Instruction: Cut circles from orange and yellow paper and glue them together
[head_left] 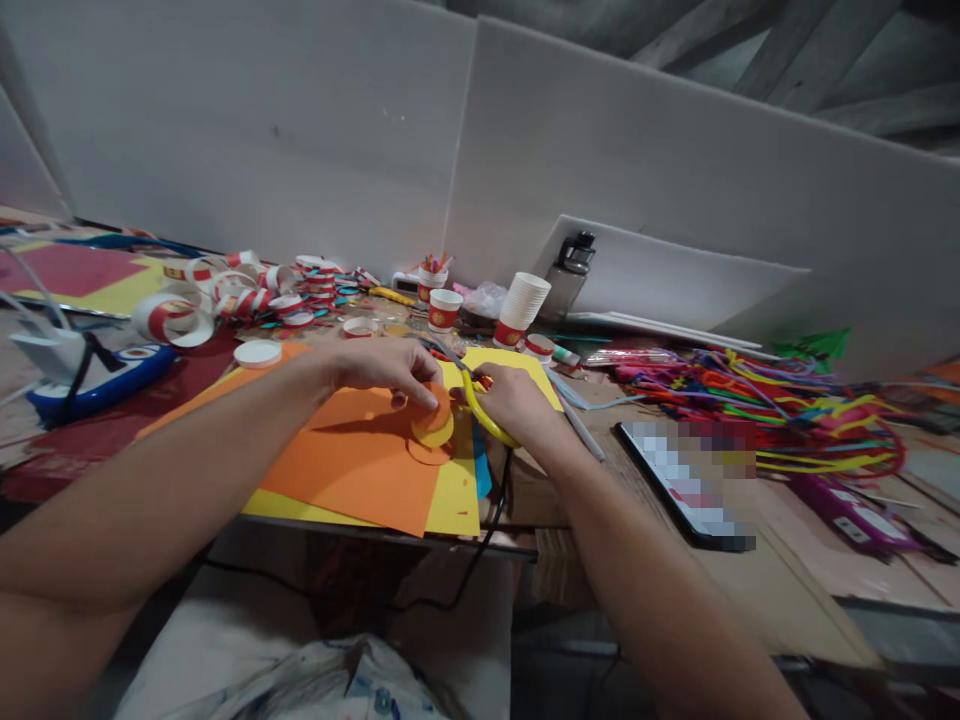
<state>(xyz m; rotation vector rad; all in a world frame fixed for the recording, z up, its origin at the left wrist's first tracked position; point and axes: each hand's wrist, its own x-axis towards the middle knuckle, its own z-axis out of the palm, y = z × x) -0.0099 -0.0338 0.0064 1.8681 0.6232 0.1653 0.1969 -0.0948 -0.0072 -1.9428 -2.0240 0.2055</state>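
Between the thumb and fingers of my left hand (386, 368) is a small orange paper circle (437, 402). A yellow disc (433, 432) and another orange round edge show just below it. My right hand (514, 400) is closed round the yellow-handled scissors (480, 408), whose blades point up and left, close to my left fingers. Beneath both hands lie an orange paper sheet (352, 465) and a yellow paper sheet (459, 505). A strip of blue paper (482, 470) sticks out at their right side.
Paper cups (523, 305), cut cup rings (247, 290) and a dark bottle (570, 275) stand along the back. To the right are a phone (679, 485), bundled pipe cleaners (757, 400) and a purple package (855, 515). A blue-and-white toy boat (105, 380) sits at left.
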